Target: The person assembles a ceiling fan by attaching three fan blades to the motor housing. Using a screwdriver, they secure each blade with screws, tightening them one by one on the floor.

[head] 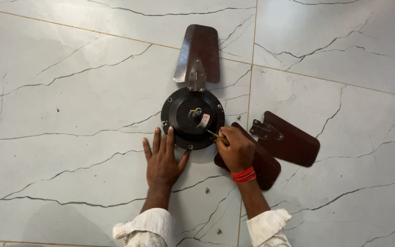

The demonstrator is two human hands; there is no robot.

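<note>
A black round ceiling fan motor (186, 114) lies on the marble floor with one dark brown blade (199, 52) attached and pointing away from me. My left hand (162, 158) rests flat on the floor, fingers spread, touching the motor's near rim. My right hand (235, 147) is closed around a thin screwdriver (213, 134) whose tip meets the motor's right edge. Under that hand lies a second brown blade (264, 167). A third, loose blade (290, 139) lies further right.
Small screws lie on the tiles: one (207, 190) between my forearms, one (219, 231) nearer me, one (239, 117) right of the motor. The floor is pale marble tile with dark veins and thin grout lines.
</note>
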